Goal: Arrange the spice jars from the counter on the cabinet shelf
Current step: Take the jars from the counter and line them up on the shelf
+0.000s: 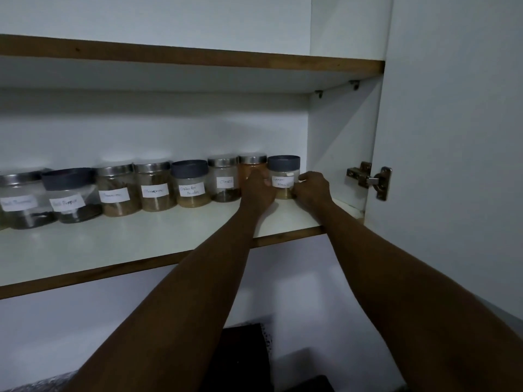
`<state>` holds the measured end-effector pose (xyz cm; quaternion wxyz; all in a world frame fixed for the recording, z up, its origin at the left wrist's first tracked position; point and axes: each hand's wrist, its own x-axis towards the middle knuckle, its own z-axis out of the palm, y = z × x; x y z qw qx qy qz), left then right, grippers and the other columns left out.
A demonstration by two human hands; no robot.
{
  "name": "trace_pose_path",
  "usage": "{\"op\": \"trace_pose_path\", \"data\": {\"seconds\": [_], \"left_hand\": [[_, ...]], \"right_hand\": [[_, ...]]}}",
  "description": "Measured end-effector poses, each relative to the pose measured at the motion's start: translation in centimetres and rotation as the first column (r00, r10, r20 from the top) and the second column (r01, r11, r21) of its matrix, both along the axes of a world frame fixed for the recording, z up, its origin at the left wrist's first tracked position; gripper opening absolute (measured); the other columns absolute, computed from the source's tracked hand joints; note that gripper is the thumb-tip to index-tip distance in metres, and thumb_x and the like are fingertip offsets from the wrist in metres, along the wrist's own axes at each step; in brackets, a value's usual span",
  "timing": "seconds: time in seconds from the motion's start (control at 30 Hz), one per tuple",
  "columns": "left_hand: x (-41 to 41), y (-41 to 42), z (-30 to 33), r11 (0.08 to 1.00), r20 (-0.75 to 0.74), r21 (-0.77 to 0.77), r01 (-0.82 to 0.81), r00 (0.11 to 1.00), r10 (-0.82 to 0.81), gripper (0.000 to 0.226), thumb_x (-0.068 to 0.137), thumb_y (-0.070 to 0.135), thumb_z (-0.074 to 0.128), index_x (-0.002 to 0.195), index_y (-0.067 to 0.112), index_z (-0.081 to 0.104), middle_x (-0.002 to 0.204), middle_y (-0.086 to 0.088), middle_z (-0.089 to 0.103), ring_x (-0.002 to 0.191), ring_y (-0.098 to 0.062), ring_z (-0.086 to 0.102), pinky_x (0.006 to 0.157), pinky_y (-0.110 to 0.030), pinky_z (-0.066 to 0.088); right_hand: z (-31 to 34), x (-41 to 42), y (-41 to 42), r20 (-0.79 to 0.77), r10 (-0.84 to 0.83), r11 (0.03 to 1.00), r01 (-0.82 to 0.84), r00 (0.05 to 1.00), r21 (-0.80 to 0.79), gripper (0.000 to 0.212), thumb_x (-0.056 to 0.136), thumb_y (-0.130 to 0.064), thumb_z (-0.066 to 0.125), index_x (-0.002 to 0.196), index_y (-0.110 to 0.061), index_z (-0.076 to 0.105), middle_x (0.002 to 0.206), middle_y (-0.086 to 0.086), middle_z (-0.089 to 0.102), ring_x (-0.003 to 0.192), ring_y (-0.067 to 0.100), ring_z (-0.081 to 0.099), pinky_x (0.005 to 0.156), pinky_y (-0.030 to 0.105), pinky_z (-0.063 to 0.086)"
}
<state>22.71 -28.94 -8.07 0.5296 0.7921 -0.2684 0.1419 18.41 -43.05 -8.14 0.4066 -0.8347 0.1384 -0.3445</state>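
Observation:
Several labelled spice jars stand in a row along the back of the white cabinet shelf (119, 244). At the right end is a jar with a dark grey lid (283, 172) and a white label. My left hand (257, 190) grips its left side, and my right hand (312, 188) grips its right side. Just behind my left hand stands an orange-filled jar (252, 165) with a metal lid, partly hidden. Left of it are the cloves jar (225, 179) and the coriander powder jar (191, 183).
An upper shelf (198, 59) runs above the jars. The cabinet's right wall (339, 154) stands close to the held jar, with a metal hinge (370, 179) on the open door (452, 137). The front half of the jar shelf is bare. A dark counter shows below.

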Motion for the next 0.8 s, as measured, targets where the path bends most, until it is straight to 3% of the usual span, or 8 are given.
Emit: {"op": "trace_pose_path", "data": {"seconds": [0.07, 0.17, 0.23, 0.3, 0.43, 0.6, 0.73, 0.8], "left_hand": [[0.2, -0.1, 0.0, 1.0, -0.02, 0.027, 0.011, 1.0, -0.01, 0.021, 0.094, -0.014, 0.055, 0.113, -0.021, 0.059, 0.115, -0.04, 0.063, 0.11, -0.053, 0.063, 0.1, -0.059, 0.052], [0.2, -0.2, 0.1, 0.999, -0.025, 0.048, -0.011, 1.0, 0.013, 0.019, 0.09, -0.016, 0.06, 0.109, -0.017, 0.062, 0.113, -0.036, 0.067, 0.11, -0.05, 0.065, 0.099, -0.055, 0.054], [0.1, -0.3, -0.1, 0.998, -0.012, 0.053, -0.025, 1.0, 0.026, 0.026, 0.088, -0.014, 0.063, 0.113, -0.012, 0.063, 0.118, -0.028, 0.069, 0.114, -0.041, 0.067, 0.103, -0.052, 0.054], [-0.1, -0.3, -0.2, 0.997, -0.018, 0.069, -0.016, 1.0, 0.017, 0.03, 0.087, -0.013, 0.063, 0.117, -0.009, 0.064, 0.12, -0.024, 0.069, 0.116, -0.036, 0.066, 0.105, -0.05, 0.054], [-0.4, -0.4, -0.2, 0.996, -0.072, 0.088, 0.008, 0.997, -0.002, 0.032, 0.088, -0.011, 0.058, 0.118, -0.004, 0.065, 0.123, -0.023, 0.067, 0.118, -0.038, 0.065, 0.104, -0.048, 0.053], [-1.0, -0.6, 0.2, 0.991, -0.089, 0.137, 0.002, 0.996, 0.01, 0.033, 0.097, 0.002, 0.059, 0.13, 0.001, 0.063, 0.132, -0.02, 0.065, 0.125, -0.036, 0.063, 0.109, -0.052, 0.051], [-1.4, -0.9, 0.6, 0.977, -0.063, 0.21, -0.036, 0.997, 0.05, 0.036, 0.099, 0.008, 0.058, 0.134, 0.004, 0.064, 0.136, -0.018, 0.067, 0.129, -0.035, 0.063, 0.113, -0.049, 0.049], [-1.5, -1.0, 0.6, 0.975, -0.064, 0.221, -0.031, 0.997, 0.046, 0.036, 0.099, 0.007, 0.058, 0.134, 0.004, 0.064, 0.135, -0.018, 0.067, 0.128, -0.035, 0.063, 0.112, -0.048, 0.05]], "right_hand": [[-0.3, 0.5, -0.2, 0.03, -0.017, 1.0, 0.017, 0.999, 0.018, 0.012, 0.086, -0.006, 0.067, 0.086, 0.006, 0.064, 0.088, 0.022, 0.063, 0.088, 0.033, 0.063, 0.076, 0.036, 0.049], [-0.4, 0.7, -0.2, 0.033, -0.015, 0.997, 0.013, 0.999, 0.079, 0.041, 0.093, -0.014, 0.066, 0.126, 0.007, 0.056, 0.127, 0.022, 0.063, 0.116, 0.033, 0.06, 0.088, 0.033, 0.048], [-0.4, 1.0, -0.5, 0.012, 0.003, 0.995, -0.004, 1.0, 0.104, 0.044, 0.094, -0.013, 0.061, 0.134, 0.002, 0.05, 0.136, 0.019, 0.058, 0.12, 0.03, 0.057, 0.087, 0.028, 0.041], [-0.4, 1.4, -0.9, -0.022, 0.023, 0.996, -0.021, 0.999, 0.088, 0.04, 0.095, -0.011, 0.059, 0.132, 0.001, 0.05, 0.134, 0.017, 0.058, 0.11, 0.023, 0.055, 0.084, 0.023, 0.041], [-0.7, 1.9, -1.0, -0.066, 0.071, 0.997, -0.07, 0.995, 0.019, 0.031, 0.095, -0.012, 0.058, 0.122, 0.002, 0.054, 0.114, 0.013, 0.059, 0.097, 0.021, 0.054, 0.06, 0.019, 0.035], [-0.5, 2.4, -1.0, -0.093, 0.091, 0.996, -0.092, 0.991, -0.011, 0.035, 0.095, -0.013, 0.058, 0.127, 0.002, 0.053, 0.128, 0.018, 0.06, 0.116, 0.032, 0.06, 0.078, 0.029, 0.042], [-0.3, 2.7, -1.0, -0.115, 0.119, 0.992, -0.113, 0.986, 0.057, 0.039, 0.095, -0.018, 0.06, 0.131, -0.003, 0.052, 0.13, 0.017, 0.061, 0.119, 0.033, 0.061, 0.098, 0.042, 0.052], [-0.2, 2.8, -1.1, -0.109, 0.12, 0.99, -0.111, 0.987, 0.088, 0.04, 0.095, -0.019, 0.059, 0.131, -0.004, 0.051, 0.129, 0.016, 0.061, 0.118, 0.033, 0.061, 0.101, 0.046, 0.053]]}}
